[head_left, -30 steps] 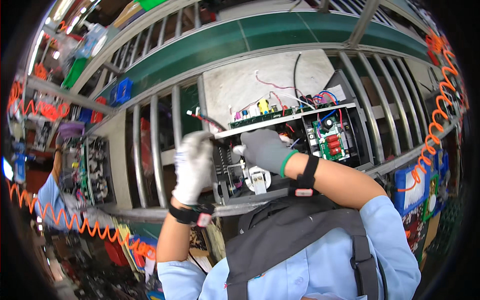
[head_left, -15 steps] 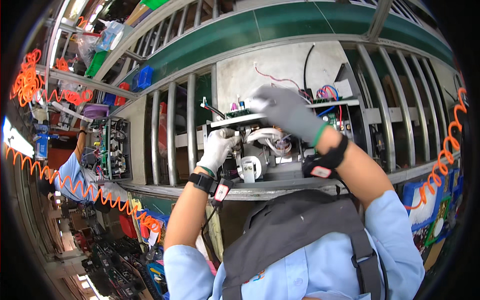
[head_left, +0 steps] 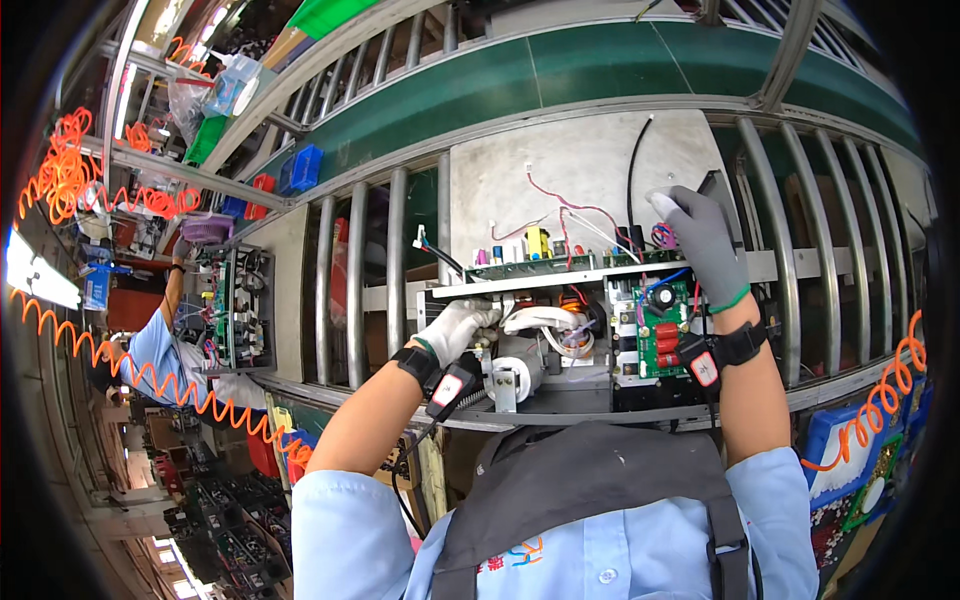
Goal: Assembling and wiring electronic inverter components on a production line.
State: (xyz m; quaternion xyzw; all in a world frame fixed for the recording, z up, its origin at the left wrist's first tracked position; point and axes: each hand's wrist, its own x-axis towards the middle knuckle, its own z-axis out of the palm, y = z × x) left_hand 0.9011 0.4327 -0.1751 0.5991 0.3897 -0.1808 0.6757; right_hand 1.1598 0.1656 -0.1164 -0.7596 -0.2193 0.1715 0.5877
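An open metal chassis (head_left: 560,402) full of electronics lies before me. My left hand (head_left: 458,330), in a white glove, reaches into its left part with fingers bent together, just below the long metal plate (head_left: 540,278) and beside a bundle of white cables (head_left: 545,318). What those fingers grip is hidden. My right hand (head_left: 708,245), in a grey glove with white fingertips, hovers over the chassis's back right. Its fingers are drawn together near coloured wires (head_left: 663,236); whatever is between them is too small to make out. Below it sits a green circuit board (head_left: 662,335).
A grey board (head_left: 590,150) lies under the chassis on metal rollers (head_left: 398,260). Loose leads and a black cable (head_left: 636,165) extend over it. At left, a co-worker's arm (head_left: 172,295) reaches to another chassis (head_left: 240,310). Orange coiled hoses (head_left: 890,385) hang at both sides.
My right hand has swung right, from above the middle of the chassis to its back right, uncovering the boards and wires there. The left hand stays in the chassis's left part. The view has shifted slightly.
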